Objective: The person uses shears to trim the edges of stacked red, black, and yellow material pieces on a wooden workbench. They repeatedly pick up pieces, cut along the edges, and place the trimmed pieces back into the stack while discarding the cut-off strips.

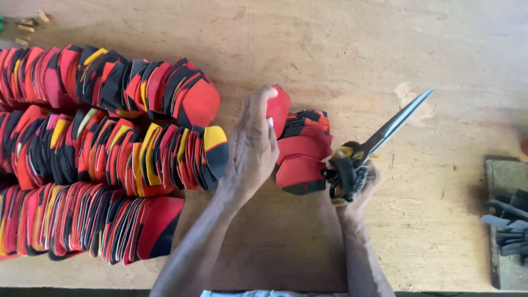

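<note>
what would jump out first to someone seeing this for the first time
Three long rows of overlapping red, black and yellow cut pieces fill the left of the wooden table. At centre, the left hand presses a small stack of the same pieces, while the right hand grips scissors pointing up and right.

Worn wooden table [341, 49]: three rows red-black-yellow cut pieces [110, 148], small stack [302, 159], dark tray [503, 220] right.

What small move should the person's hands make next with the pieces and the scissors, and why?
Probably the left hand lays its stack of red and black cut pieces down beside the three rows of pieces on the table. The stack looks gathered and squared, and the scissors in the right hand point away, blades shut.
</note>
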Tool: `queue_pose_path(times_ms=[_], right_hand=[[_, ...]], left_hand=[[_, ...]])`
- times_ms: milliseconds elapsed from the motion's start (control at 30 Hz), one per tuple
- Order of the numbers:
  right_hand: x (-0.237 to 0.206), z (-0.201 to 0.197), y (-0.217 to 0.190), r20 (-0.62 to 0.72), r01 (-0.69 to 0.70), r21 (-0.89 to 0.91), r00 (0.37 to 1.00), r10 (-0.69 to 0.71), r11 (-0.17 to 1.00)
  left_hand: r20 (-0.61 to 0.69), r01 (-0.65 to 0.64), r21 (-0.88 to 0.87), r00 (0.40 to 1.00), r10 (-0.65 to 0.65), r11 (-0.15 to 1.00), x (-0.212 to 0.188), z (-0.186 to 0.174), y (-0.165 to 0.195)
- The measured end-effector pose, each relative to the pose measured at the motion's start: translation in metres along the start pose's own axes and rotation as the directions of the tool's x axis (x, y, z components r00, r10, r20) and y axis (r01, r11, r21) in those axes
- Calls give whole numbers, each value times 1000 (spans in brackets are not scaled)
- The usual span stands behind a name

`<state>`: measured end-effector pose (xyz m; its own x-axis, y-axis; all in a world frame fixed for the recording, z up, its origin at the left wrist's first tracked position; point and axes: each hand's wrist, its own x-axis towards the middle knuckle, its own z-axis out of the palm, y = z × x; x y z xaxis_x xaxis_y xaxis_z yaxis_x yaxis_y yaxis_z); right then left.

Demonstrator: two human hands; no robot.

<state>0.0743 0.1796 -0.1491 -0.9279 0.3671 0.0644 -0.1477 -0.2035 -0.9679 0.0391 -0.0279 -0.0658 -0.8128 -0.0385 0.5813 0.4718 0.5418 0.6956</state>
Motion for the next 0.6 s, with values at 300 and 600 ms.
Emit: queue_pose_path(times_ms=[300,600], right_hand=[[0,-16,24,26,-13,-122,1000,16,992],[7,-23,20,-39,55,-178,997,-63,982]], left_hand=[[-2,31,97,1000,-31,995,0,22,-48],[181,-100,320,983,42,942,15,50,-70]])
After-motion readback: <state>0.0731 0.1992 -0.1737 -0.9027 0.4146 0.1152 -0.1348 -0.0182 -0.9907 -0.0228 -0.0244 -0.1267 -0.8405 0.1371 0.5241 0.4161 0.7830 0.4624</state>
